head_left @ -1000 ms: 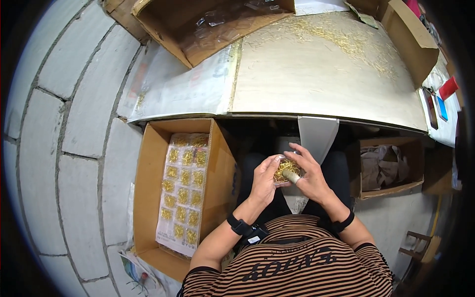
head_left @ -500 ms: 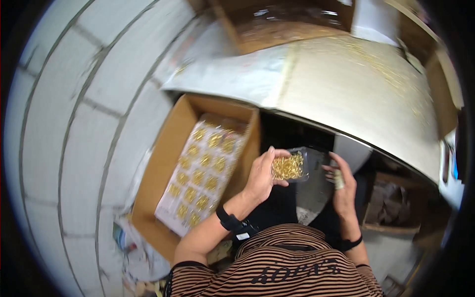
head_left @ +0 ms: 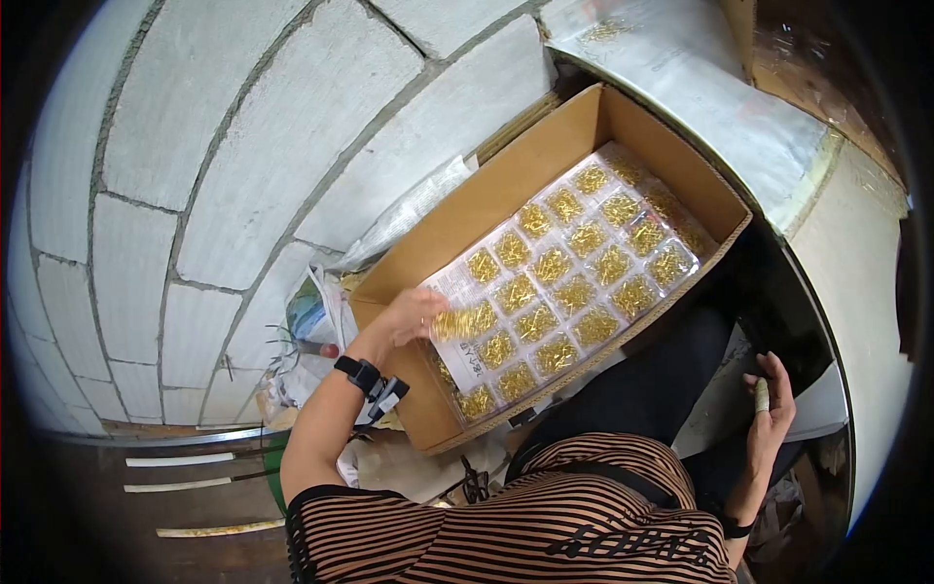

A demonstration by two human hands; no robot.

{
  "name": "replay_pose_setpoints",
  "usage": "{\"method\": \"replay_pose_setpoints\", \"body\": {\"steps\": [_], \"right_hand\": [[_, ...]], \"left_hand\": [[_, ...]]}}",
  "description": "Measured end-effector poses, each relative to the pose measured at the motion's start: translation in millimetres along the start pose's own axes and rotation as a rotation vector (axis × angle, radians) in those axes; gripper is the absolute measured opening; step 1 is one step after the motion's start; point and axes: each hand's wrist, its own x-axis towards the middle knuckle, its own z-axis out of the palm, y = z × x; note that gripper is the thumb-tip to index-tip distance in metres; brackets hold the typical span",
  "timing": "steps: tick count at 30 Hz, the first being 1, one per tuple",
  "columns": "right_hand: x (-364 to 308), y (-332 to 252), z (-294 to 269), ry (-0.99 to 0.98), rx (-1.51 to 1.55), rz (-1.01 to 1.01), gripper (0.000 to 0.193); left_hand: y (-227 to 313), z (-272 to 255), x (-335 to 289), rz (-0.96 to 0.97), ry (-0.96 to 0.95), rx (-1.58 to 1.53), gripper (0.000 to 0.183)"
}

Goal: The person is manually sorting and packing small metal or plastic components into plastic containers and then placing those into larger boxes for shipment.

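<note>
Head view: the left hand [head_left: 413, 313] is pinched on a small clear pack of gold pieces [head_left: 451, 325], blurred, which lies just right of its fingertips, over the left side of the cardboard box [head_left: 486, 216], toward the near end. Beneath is a white sheet [head_left: 455, 362], with other filled packs [head_left: 555, 265] in rows from the hand toward the far right corner, along the box's long axis. Which way the held pack's own long axis points, and whether it touches the sheet, I cannot tell. The right hand [head_left: 769, 401] is well apart, beyond the box's right edge, empty with fingers loosely bent; the left is plainly nearer.
</note>
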Motion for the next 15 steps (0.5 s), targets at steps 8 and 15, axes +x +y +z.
{"method": "replay_pose_setpoints", "body": {"steps": [8, 15], "right_hand": [[7, -15, 35, -0.149, -0.174, 0.016, 0.041], [6, -11, 34, -0.336, -0.418, -0.003, 0.055]], "left_hand": [[-86, 12, 12, -0.208, 0.133, -0.031, 0.006], [-106, 6, 7, -0.273, 0.241, 0.214, 0.006]]}}
